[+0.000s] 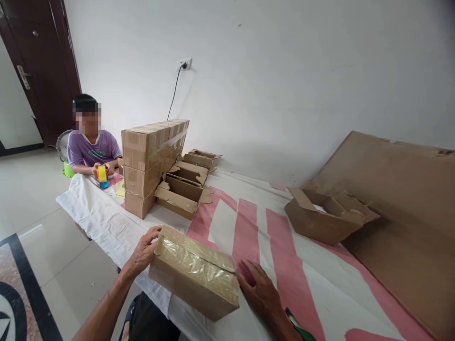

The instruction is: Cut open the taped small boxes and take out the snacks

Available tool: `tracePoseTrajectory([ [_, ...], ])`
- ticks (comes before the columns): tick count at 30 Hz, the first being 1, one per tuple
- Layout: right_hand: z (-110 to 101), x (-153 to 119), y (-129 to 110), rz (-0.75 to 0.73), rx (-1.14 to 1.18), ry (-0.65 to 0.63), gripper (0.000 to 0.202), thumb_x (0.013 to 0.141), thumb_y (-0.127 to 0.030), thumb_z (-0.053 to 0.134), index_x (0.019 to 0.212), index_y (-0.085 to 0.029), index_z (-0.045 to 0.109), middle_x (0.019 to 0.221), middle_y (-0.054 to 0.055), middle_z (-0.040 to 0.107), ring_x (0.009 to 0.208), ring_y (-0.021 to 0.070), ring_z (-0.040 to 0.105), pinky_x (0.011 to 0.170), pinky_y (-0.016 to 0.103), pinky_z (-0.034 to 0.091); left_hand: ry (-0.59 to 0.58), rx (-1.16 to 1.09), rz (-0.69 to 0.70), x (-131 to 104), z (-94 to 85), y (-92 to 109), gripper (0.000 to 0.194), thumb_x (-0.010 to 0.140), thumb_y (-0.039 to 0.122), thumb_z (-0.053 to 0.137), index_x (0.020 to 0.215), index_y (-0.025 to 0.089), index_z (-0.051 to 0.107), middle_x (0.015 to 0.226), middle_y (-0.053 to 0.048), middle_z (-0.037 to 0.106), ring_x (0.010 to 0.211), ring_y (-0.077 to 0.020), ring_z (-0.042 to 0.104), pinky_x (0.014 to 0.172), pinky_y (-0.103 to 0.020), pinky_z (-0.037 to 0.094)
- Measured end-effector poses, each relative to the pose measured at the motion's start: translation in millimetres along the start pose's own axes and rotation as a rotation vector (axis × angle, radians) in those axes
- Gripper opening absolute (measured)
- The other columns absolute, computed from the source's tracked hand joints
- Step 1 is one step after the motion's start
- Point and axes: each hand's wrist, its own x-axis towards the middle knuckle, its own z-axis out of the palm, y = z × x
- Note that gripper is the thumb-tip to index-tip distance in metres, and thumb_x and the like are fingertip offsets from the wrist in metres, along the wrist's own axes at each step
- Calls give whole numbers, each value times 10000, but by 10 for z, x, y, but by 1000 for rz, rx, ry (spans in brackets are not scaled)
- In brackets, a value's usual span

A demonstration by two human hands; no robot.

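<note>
A closed cardboard box [195, 274] with shiny clear tape across its top sits near the front edge of the cloth-covered table, right in front of me. My left hand [146, 248] grips its left end, fingers curled over the far corner. At the opposite end my right hand [261, 289] presses against the box, its fingers bent and partly hidden behind the corner. The box is held between both hands. Beyond it stands a stack of taped cardboard boxes [137, 151], with an open cardboard box [179, 196] beside the stack.
More open boxes [201, 160] line up behind the stack. To the right, another open box [320, 220] stands by a large cardboard sheet [408, 213] at the wall. A person [94, 147] across the table holds a yellow-and-blue tape dispenser [103, 176]. The tablecloth [245, 222] is wrinkled.
</note>
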Motion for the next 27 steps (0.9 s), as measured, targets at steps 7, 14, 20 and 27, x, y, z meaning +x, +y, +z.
tracePoseTrajectory([
  [7,16,24,-5,22,21,-3,527,923,-646,590,1228,-239,724,1349,176,773,1283,381,712,1133,565,575,6,-6,-6,-2,-9,-1,385,995,572,733,905,203,800,1466,-138,704,1353,-337,638,1225,-453,447],
  [14,15,36,-54,48,40,10,521,890,-653,604,1192,-245,722,1334,177,778,1272,375,711,1131,552,570,-8,-8,-34,-7,-17,42,429,989,614,737,903,198,795,1495,-141,690,1358,-348,641,1236,-468,446],
  [20,-1,46,-88,38,68,17,527,912,-694,585,1154,-245,720,1306,181,780,1242,375,715,1109,558,576,-16,26,-24,-4,-24,59,422,997,606,728,939,197,812,1492,-138,698,1365,-344,640,1230,-455,453],
  [27,-41,37,-125,33,47,-3,530,932,-671,589,1192,-229,723,1333,194,771,1267,383,707,1124,562,566,-59,39,-41,42,-83,56,391,986,582,754,988,201,846,1495,-141,695,1381,-360,636,1229,-454,456],
])
